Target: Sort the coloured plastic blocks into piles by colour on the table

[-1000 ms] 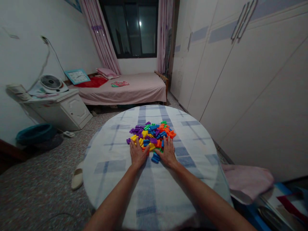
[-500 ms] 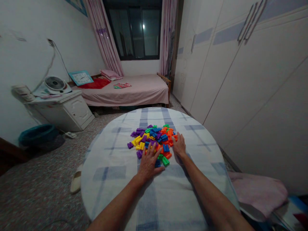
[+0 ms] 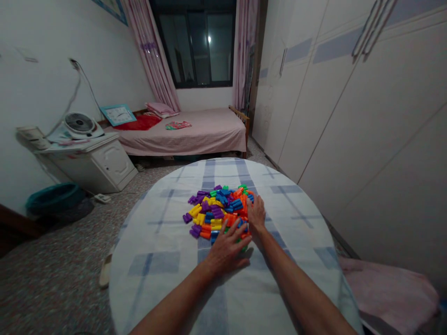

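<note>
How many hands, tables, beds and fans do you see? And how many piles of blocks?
hands: 2, the left hand and the right hand
round table: 1
bed: 1
fan: 1
pile of plastic blocks: 1, its blocks overlap too much to count
Total: 6

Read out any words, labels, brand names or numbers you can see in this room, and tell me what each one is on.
No text can be read anywhere.
Framed board leaning by the bed: has markings, too small and blurred to read.
Colourful plastic blocks on the checked tablecloth: no lettering visible.
Fan on the white cabinet: no brand legible.
Left hand and right hand rest at the pile: nothing written there.
</note>
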Tool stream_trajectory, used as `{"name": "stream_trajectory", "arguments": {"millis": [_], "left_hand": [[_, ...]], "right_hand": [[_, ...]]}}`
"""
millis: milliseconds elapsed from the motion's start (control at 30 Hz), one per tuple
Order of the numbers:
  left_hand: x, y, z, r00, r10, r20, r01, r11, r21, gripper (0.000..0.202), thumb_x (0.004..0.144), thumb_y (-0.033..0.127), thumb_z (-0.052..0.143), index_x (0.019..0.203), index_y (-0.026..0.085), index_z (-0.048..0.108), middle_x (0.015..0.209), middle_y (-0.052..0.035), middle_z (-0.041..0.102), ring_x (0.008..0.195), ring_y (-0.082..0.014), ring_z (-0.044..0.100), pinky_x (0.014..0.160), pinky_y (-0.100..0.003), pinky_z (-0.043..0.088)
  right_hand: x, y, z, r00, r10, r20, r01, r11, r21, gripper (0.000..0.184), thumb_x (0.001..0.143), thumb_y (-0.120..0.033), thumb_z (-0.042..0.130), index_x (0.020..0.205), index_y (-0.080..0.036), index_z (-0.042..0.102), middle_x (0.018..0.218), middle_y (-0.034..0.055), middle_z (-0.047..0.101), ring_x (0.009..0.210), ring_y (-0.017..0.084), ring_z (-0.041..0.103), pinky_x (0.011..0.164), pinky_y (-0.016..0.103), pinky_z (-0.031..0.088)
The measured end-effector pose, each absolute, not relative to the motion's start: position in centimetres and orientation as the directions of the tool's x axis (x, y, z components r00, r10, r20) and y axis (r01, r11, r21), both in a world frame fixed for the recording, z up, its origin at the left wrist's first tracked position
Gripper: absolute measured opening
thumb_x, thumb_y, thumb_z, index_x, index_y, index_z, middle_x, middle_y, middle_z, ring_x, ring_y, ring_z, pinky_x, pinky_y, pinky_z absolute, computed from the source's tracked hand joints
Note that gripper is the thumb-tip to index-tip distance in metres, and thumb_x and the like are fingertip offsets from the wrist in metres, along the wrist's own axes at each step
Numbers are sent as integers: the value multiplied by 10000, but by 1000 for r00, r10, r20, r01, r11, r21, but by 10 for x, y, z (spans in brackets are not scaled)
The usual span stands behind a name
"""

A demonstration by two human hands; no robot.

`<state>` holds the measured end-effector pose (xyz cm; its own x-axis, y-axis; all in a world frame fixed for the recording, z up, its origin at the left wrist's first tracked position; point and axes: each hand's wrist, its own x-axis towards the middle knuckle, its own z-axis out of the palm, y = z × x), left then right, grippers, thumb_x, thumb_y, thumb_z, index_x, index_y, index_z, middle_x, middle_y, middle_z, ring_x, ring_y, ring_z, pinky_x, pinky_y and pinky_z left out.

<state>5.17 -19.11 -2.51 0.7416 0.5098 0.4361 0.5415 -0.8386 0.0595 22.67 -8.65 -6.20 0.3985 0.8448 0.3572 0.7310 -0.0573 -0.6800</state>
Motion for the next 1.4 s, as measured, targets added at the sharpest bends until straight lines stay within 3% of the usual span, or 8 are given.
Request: {"name": "stream_trajectory", "arguments": {"millis": [133, 267, 467, 633, 733, 1033, 1167, 1400], "left_hand": [[69, -175, -29, 750, 513, 418, 543, -838, 54, 269, 887, 329, 552, 1138, 279, 634, 1370, -63, 536, 1374, -297, 352, 1126, -589, 213], [55, -153, -27, 766, 499, 406, 542, -841, 12, 286, 918, 214, 490, 1148, 305, 634, 1331, -53, 564, 1354, -276, 385, 1112, -603, 236], [40, -154, -25, 693, 551, 464, 617, -787, 12, 275, 916, 212, 482, 1132, 258, 646, 1344, -86, 556, 1353, -299, 387, 1103, -614, 272], [56, -181, -30, 760, 403, 510, 428, -901, 72, 265, 907, 158, 447, 1083, 165, 646, 1222, -126, 625, 1231, -227, 523, 1022, -415, 471], [62, -186, -30, 779, 450, 436, 412, -892, 184, 274, 921, 175, 430, 1111, 170, 627, 1160, -114, 648, 1118, -180, 593, 962, -338, 519], [109, -163, -42, 737, 617, 276, 587, -787, 189, 525, 899, 355, 491, 1377, 140, 452, 1449, -177, 438, 1377, -299, 367, 1083, -473, 405], [124, -166, -53, 581, 726, 368, 714, -672, 198, 493, 898, 375, 478, 1315, 114, 510, 1376, -196, 514, 1293, -294, 478, 1038, -458, 447], [72, -148, -20, 296, 662, 689, 717, -630, 297, 294, 898, 225, 458, 1127, 200, 640, 1132, -99, 651, 1056, -199, 601, 927, -355, 487]], "right_hand": [[229, -62, -55, 198, 925, 325, 743, 75, -665, 435, 944, -417, 328, 1255, -225, 566, 1328, 114, 523, 1275, 245, 433, 1079, 448, 334], [226, -52, -51, 80, 943, 322, 699, 177, -693, 489, 954, -466, 285, 1246, -201, 574, 1299, 111, 561, 1255, 234, 471, 1051, 419, 383], [253, -76, -53, 279, 880, 385, 543, 186, -819, 504, 946, -453, 273, 1210, -166, 592, 1195, 109, 608, 1141, 207, 535, 1031, 385, 395], [262, -94, -57, 359, 845, 396, 539, 159, -827, 402, 889, -326, 375, 1148, -128, 611, 1133, 123, 624, 1064, 204, 570, 988, 366, 436], [257, -95, -56, 315, 853, 416, 556, 189, -809, 367, 872, -282, 401, 1141, -154, 615, 1094, 101, 632, 1018, 197, 584, 957, 357, 455], [262, -94, -53, 381, 850, 365, 421, 193, -887, 357, 871, -305, 390, 1095, -170, 634, 1095, 97, 640, 1040, 192, 587, 969, 352, 455], [263, -95, -54, 393, 849, 354, 391, 194, -900, 353, 847, -297, 414, 1092, -172, 635, 1086, 94, 643, 1026, 195, 593, 957, 359, 464], [262, -97, -53, 352, 867, 353, 408, 197, -891, 366, 829, -299, 427, 1101, -152, 622, 1088, 113, 632, 991, 198, 603, 913, 354, 490]]}}
